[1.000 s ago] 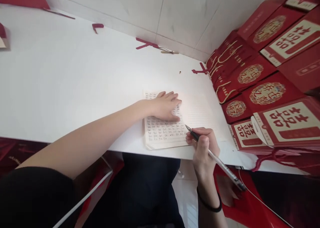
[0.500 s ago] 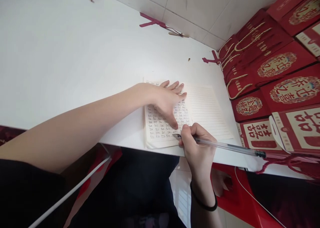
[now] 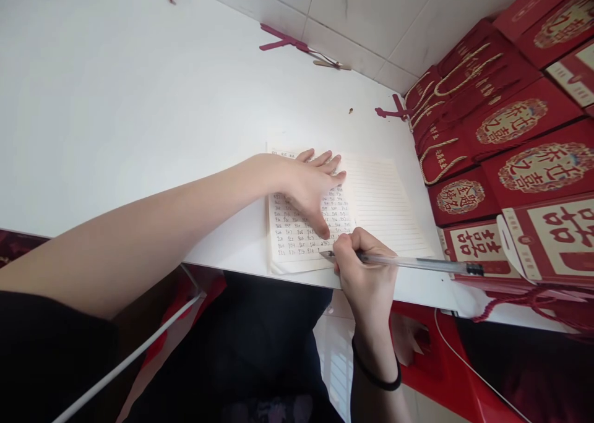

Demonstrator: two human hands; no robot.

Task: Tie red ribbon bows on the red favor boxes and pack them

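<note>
An open lined notebook (image 3: 385,200) lies near the front edge of the white table. Rows of small handwritten numbers fill its left page, while the right page shows only printed lines. My left hand (image 3: 310,185) rests flat on the left page with fingers spread, covering part of the writing. In my right hand (image 3: 366,268) is a clear pen (image 3: 422,263) with a dark end cap. The pen's tip touches, or nearly touches, the bottom written row of the left page. A black band circles my right wrist.
Red gift boxes and bags (image 3: 515,123) with gold rope handles are stacked at the right. Dark red ribbon pieces (image 3: 283,38) lie along the tiled wall (image 3: 362,15). A red stool (image 3: 431,361) and a white cable are below the table's right side.
My right hand has shifted slightly, and the pen's back end has swung up and left. Another small mark shows at the end of the bottom row. My left hand stays put.
</note>
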